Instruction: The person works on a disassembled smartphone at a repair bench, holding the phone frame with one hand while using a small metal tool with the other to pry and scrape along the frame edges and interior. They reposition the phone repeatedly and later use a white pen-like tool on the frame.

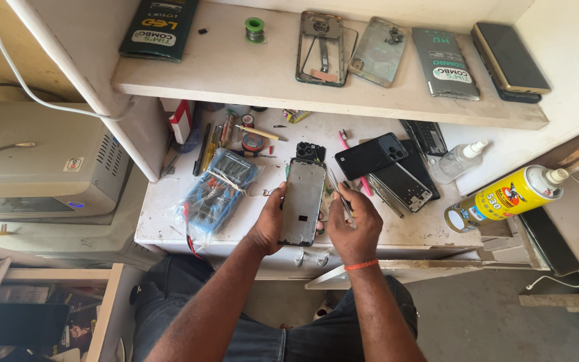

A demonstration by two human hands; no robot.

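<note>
Our left hand [269, 224] is curled around the left edge of an opened phone [302, 200], with the fingers behind it and the thumb along the side. The phone stands up long-ways over the front of the white workbench [430, 231], and we can see its dark inside. Our right hand [355, 224] is closed in a pinch on thin metal tweezers [340, 194], and their tip is right by the phone's right edge. We cannot tell if the tip touches it. Just left of our left hand lies a blue meter [221, 191] in a clear bag. To the right of our right hand lie a black phone [370, 155] and a phone frame [402, 186], close together. Farther right a yellow spray can [504, 199] lies on its side, and a small clear bottle [459, 159] is near it. On the shelf [236, 74] above sit more phone backs and a green wire spool [254, 27].
</note>
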